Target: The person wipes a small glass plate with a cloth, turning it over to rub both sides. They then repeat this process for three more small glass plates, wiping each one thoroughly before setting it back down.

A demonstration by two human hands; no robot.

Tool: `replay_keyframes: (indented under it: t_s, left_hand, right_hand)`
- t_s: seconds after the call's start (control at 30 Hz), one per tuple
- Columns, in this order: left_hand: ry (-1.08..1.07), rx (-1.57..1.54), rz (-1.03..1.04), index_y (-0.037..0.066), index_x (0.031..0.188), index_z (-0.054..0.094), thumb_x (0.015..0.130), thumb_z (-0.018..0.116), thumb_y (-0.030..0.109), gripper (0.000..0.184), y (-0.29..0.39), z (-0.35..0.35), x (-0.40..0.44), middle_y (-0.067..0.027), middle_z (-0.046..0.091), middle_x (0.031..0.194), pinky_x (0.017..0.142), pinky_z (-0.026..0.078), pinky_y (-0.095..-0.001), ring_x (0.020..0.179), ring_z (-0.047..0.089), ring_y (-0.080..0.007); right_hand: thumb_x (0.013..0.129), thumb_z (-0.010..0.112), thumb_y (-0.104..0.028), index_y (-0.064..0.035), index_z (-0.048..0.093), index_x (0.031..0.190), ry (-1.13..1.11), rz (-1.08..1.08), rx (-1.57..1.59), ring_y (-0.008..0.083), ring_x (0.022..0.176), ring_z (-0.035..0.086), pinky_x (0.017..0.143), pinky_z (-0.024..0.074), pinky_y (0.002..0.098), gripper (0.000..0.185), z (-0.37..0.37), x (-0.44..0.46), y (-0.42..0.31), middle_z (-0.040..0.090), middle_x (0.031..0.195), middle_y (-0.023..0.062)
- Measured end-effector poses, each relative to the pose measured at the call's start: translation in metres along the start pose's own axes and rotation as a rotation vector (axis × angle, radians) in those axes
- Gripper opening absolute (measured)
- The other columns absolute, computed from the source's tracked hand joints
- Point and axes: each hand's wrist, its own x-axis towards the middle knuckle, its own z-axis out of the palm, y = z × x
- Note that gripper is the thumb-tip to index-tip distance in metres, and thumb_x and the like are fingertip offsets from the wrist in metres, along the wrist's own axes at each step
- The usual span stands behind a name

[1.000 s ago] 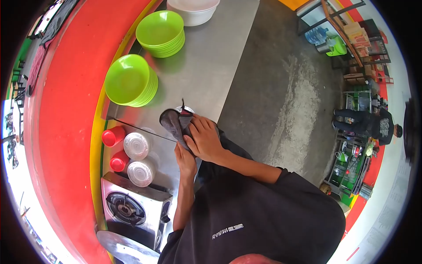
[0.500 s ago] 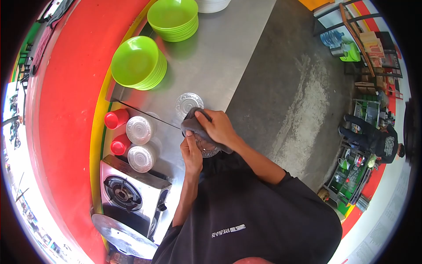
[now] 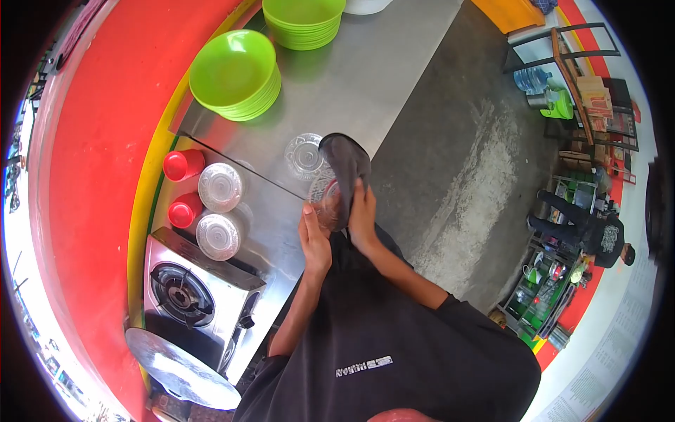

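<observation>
Between my hands is a clear glass saucer [image 3: 324, 200], tilted up near my body over the counter's edge. My left hand [image 3: 315, 239] grips its lower left rim, thumb pointing up. A dark grey cloth [image 3: 349, 169] drapes over the saucer's right side, and my right hand [image 3: 363, 216] is closed on it, covering part of the glass. Just beyond, another glass saucer [image 3: 305, 156] lies flat on the steel counter [image 3: 365, 77]. To the left stand two stacks of glass saucers, the upper stack [image 3: 220, 187] and the lower stack [image 3: 219, 236].
Two red cups [image 3: 184, 164] lie beside the saucer stacks. Green bowls [image 3: 235, 74] are piled farther along the counter. A gas stove [image 3: 200, 295] and a round metal lid [image 3: 181, 369] sit at the lower left. Across the floor, a person [image 3: 601, 232] stands by a rack.
My right hand has moved down and right, and the cloth now stands upright over the saucer's right side. More of the saucer shows. The camera view has shifted slightly.
</observation>
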Motion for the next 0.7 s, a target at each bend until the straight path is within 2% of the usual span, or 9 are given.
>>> replay_keyframes:
  t_s: [0.03,0.1,0.17,0.27,0.4,0.47,0.5,0.6,0.7]
  left_hand:
    - [-0.089,0.067,-0.04,-0.001,0.108,0.054,0.108,0.036,0.043,0.048,0.009,-0.006,0.0,-0.019,0.069,0.104,0.083,0.057,-0.0354,0.095,0.07,-0.0228]
    - [-0.267,0.195,-0.121,-0.002,0.107,0.055,0.107,0.041,0.039,0.044,0.033,-0.018,0.004,-0.0152,0.07,0.097,0.079,0.058,-0.0339,0.089,0.07,-0.0206]
    - [-0.315,0.389,-0.223,-0.002,0.105,0.056,0.106,0.047,0.035,0.038,0.044,-0.013,0.006,-0.0116,0.07,0.091,0.074,0.057,-0.0324,0.084,0.07,-0.0187]
    - [-0.354,0.459,-0.212,-0.002,0.102,0.057,0.104,0.053,0.028,0.03,0.036,-0.025,0.013,-0.0072,0.069,0.084,0.074,0.057,-0.0309,0.082,0.068,-0.0153]
    - [-0.388,0.503,0.056,-0.001,0.098,0.059,0.105,0.054,0.027,0.029,0.031,-0.034,0.016,-0.004,0.067,0.084,0.076,0.053,-0.0273,0.085,0.063,-0.0089]
    - [-0.318,0.174,0.024,-0.001,0.096,0.06,0.105,0.054,0.026,0.029,0.035,-0.029,0.012,-0.0028,0.067,0.087,0.076,0.049,-0.025,0.085,0.06,-0.0069]
    - [-0.297,0.112,0.041,-0.001,0.096,0.06,0.104,0.055,0.025,0.028,0.034,-0.03,0.015,-0.0025,0.067,0.089,0.077,0.048,-0.0242,0.086,0.059,-0.0061]
    - [-0.257,0.132,0.155,-0.001,0.098,0.064,0.103,0.057,0.022,0.024,0.027,-0.046,0.03,-0.0027,0.068,0.096,0.079,0.046,-0.0225,0.09,0.056,-0.0043]
    - [-0.348,0.435,0.161,0.003,0.103,0.068,0.096,0.067,0.019,0.017,0.039,-0.057,0.038,-0.006,0.071,0.105,0.088,0.047,-0.0307,0.1,0.063,-0.01]
  right_hand:
    - [0.104,0.051,-0.036,0.0038,0.066,0.099,-0.059,0.07,-0.041,0.0093,0.072,0.058,0.062,0.0452,0.027,0.043,-0.01,0.006,-0.011,0.065,0.081,0.0035]
    - [0.103,0.054,-0.039,0.0013,0.066,0.084,-0.219,0.057,-0.102,0.0058,0.062,0.051,0.053,0.0392,0.0259,0.046,-0.019,0.019,-0.02,0.06,0.069,-0.0012]
    - [0.1,0.059,-0.044,-0.0018,0.065,0.068,-0.324,0.002,-0.188,0.0037,0.055,0.047,0.049,0.0364,0.0259,0.053,-0.018,0.02,-0.03,0.055,0.059,-0.0046]
    - [0.1,0.06,-0.043,-0.0009,0.069,0.077,-0.362,0.105,-0.15,0.0046,0.06,0.052,0.052,0.0404,0.0251,0.049,-0.027,0.026,-0.006,0.061,0.066,-0.0025]
    - [0.099,0.061,-0.041,0.0034,0.065,0.106,-0.043,0.335,0.229,0.0145,0.076,0.064,0.066,0.0522,0.0294,0.046,-0.013,0.018,-0.018,0.068,0.092,0.0079]
    - [0.098,0.061,-0.04,0.0045,0.059,0.119,0.027,0.463,0.292,0.0202,0.087,0.068,0.076,0.0562,0.0338,0.049,-0.024,0.027,0.001,0.068,0.106,0.0133]
    - [0.098,0.058,-0.045,0.0035,0.055,0.126,-0.024,0.501,0.31,0.0248,0.098,0.067,0.088,0.055,0.0414,0.056,-0.033,0.033,0.022,0.065,0.114,0.0165]
    - [0.098,0.052,-0.055,0.0011,0.056,0.126,-0.249,0.67,0.451,0.0252,0.105,0.065,0.093,0.0525,0.044,0.063,-0.035,0.036,0.032,0.066,0.115,0.0153]
    - [0.099,0.044,-0.061,-0.0022,0.056,0.127,-0.426,0.821,0.372,0.0251,0.108,0.064,0.097,0.0509,0.0439,0.066,-0.035,0.044,0.014,0.066,0.115,0.0128]
